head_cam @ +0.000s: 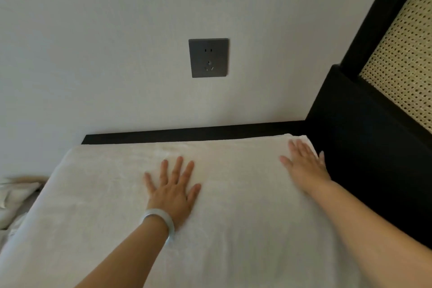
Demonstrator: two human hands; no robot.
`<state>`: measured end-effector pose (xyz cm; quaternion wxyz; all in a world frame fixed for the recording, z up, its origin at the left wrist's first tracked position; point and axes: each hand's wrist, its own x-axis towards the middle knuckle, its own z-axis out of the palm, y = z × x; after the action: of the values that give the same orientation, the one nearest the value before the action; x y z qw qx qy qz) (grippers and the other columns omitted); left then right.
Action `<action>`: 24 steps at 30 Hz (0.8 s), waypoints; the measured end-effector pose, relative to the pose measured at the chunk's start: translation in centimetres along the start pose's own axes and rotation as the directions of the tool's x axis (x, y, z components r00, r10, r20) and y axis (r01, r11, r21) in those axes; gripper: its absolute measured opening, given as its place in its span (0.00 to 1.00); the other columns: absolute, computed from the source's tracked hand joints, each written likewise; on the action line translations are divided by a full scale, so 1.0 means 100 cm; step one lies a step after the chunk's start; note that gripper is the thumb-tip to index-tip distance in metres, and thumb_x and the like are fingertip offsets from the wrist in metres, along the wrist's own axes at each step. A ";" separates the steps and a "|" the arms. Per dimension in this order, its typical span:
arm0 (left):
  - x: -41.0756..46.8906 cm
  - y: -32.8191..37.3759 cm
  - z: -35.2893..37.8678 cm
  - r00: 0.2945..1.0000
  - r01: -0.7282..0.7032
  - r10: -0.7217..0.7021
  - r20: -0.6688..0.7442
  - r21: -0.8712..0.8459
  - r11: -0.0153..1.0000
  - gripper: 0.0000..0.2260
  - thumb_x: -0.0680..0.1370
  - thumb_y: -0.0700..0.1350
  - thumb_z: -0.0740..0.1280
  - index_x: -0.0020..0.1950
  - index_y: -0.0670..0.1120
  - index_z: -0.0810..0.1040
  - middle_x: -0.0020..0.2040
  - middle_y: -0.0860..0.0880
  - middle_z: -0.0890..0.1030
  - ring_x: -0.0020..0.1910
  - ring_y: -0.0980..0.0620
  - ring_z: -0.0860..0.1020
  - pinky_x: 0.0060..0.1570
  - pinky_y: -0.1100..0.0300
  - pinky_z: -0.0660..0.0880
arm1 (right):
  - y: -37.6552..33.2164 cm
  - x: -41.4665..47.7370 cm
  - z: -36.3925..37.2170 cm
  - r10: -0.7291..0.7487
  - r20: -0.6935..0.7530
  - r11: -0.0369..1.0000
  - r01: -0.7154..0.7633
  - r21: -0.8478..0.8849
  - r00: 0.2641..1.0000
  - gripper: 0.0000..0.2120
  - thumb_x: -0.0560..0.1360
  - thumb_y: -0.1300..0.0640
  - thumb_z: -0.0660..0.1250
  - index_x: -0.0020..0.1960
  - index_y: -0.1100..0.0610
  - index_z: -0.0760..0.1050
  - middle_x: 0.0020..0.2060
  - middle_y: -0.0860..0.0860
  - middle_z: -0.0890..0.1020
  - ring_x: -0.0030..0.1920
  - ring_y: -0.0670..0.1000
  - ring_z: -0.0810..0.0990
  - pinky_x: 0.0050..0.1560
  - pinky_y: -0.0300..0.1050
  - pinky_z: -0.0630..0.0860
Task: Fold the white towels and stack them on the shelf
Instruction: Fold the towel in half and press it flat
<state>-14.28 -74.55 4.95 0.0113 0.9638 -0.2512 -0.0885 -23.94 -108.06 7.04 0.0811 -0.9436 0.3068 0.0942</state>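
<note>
Black ledge (187, 134) along wall (93, 54); white towel (233, 229) square to it; hands (173, 192) (306, 167) flat

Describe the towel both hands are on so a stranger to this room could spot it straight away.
Find the dark socket plate on the pale wall; below it runs a black ledge. The white towel lies spread in front of that ledge, left hand and right hand flat on it. Unlike the crumpled white fabric at far left, it is smooth.

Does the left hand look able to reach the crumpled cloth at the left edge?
Probably yes: the left hand lies flat on the white towel, holding nothing, and nothing stands between it and the crumpled cloth.
</note>
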 end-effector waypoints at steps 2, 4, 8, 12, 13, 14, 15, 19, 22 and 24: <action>0.000 0.000 0.001 1.000 0.000 0.000 -0.013 -0.001 1.000 0.28 0.76 0.66 0.32 0.74 0.62 0.27 0.77 0.56 0.31 0.77 0.45 0.31 0.72 0.32 0.38 | -0.023 0.001 0.001 -0.123 -0.083 0.992 0.122 -0.015 0.989 0.32 0.82 0.38 0.43 0.81 0.50 0.40 0.81 0.48 0.42 0.79 0.47 0.36 0.77 0.54 0.33; 0.001 0.000 0.001 1.000 -0.001 0.001 -0.009 0.002 1.000 0.29 0.75 0.67 0.31 0.74 0.61 0.27 0.77 0.56 0.30 0.76 0.45 0.31 0.72 0.32 0.38 | -0.060 -0.010 0.012 -0.415 -0.080 0.910 0.415 -0.016 0.906 0.32 0.81 0.37 0.42 0.81 0.46 0.39 0.80 0.44 0.40 0.77 0.43 0.33 0.75 0.50 0.28; 0.001 0.000 0.000 1.000 0.008 -0.008 -0.010 0.016 1.000 0.29 0.75 0.66 0.32 0.76 0.62 0.30 0.78 0.56 0.31 0.77 0.45 0.31 0.71 0.32 0.37 | -0.067 -0.005 0.021 -0.512 0.001 0.858 0.512 -0.044 0.859 0.29 0.83 0.38 0.42 0.81 0.44 0.40 0.80 0.43 0.40 0.78 0.42 0.35 0.76 0.48 0.30; 0.001 -0.001 0.002 1.000 0.006 -0.006 -0.016 0.016 1.000 0.30 0.75 0.67 0.32 0.76 0.62 0.30 0.78 0.56 0.31 0.77 0.45 0.31 0.71 0.32 0.36 | -0.036 0.036 -0.015 0.055 -0.046 0.995 -0.059 -0.084 0.997 0.30 0.84 0.41 0.43 0.82 0.52 0.47 0.81 0.54 0.49 0.80 0.55 0.45 0.77 0.65 0.43; 0.002 -0.001 0.003 1.000 0.007 -0.007 -0.017 0.014 1.000 0.30 0.75 0.67 0.31 0.76 0.62 0.30 0.78 0.56 0.31 0.77 0.45 0.31 0.71 0.33 0.36 | -0.040 0.035 -0.017 0.057 -0.123 0.990 -0.072 -0.123 0.991 0.30 0.83 0.40 0.45 0.81 0.53 0.50 0.80 0.55 0.52 0.80 0.57 0.47 0.76 0.66 0.45; 0.003 -0.002 0.004 1.000 0.009 -0.009 -0.021 0.011 1.000 0.30 0.75 0.67 0.31 0.76 0.62 0.30 0.78 0.56 0.31 0.77 0.45 0.31 0.71 0.33 0.36 | -0.048 0.029 -0.013 -0.030 -0.194 0.992 0.005 -0.125 0.981 0.31 0.83 0.40 0.45 0.81 0.53 0.51 0.80 0.54 0.52 0.80 0.57 0.48 0.77 0.65 0.43; 0.003 -0.002 0.006 1.000 0.007 -0.007 -0.024 0.010 1.000 0.30 0.75 0.67 0.31 0.76 0.62 0.30 0.78 0.56 0.31 0.77 0.45 0.31 0.71 0.33 0.36 | -0.058 0.017 -0.005 -0.171 -0.210 0.983 0.154 -0.095 0.962 0.31 0.82 0.38 0.44 0.81 0.51 0.49 0.81 0.51 0.50 0.80 0.54 0.45 0.77 0.61 0.38; 0.004 -0.004 0.007 0.999 -0.007 0.008 -0.033 0.024 1.000 0.30 0.75 0.67 0.30 0.75 0.62 0.28 0.77 0.56 0.30 0.76 0.45 0.31 0.72 0.33 0.37 | -0.048 -0.043 0.036 -0.617 -0.019 0.787 0.616 -0.037 0.787 0.30 0.78 0.31 0.35 0.78 0.38 0.35 0.77 0.38 0.35 0.78 0.41 0.34 0.72 0.42 0.25; 0.003 -0.002 0.006 1.000 0.002 -0.001 -0.030 0.024 1.000 0.29 0.76 0.67 0.32 0.75 0.62 0.29 0.78 0.57 0.31 0.77 0.46 0.32 0.72 0.33 0.39 | 0.007 -0.021 0.016 -0.157 -0.053 0.987 0.159 0.022 0.986 0.31 0.83 0.39 0.43 0.81 0.50 0.42 0.81 0.49 0.44 0.80 0.49 0.42 0.79 0.49 0.38; 0.003 -0.002 0.006 0.999 0.004 -0.003 -0.032 0.026 1.000 0.29 0.76 0.66 0.32 0.75 0.62 0.29 0.78 0.57 0.32 0.77 0.46 0.33 0.72 0.33 0.39 | 0.027 -0.019 -0.003 0.126 -0.053 0.985 -0.119 0.123 0.991 0.33 0.83 0.41 0.45 0.81 0.60 0.48 0.80 0.59 0.51 0.80 0.57 0.49 0.79 0.55 0.45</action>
<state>-14.01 -74.55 4.26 0.0024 0.9656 -0.2503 -0.0698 -27.02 -109.24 7.53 0.1223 -0.9188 0.3716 0.0517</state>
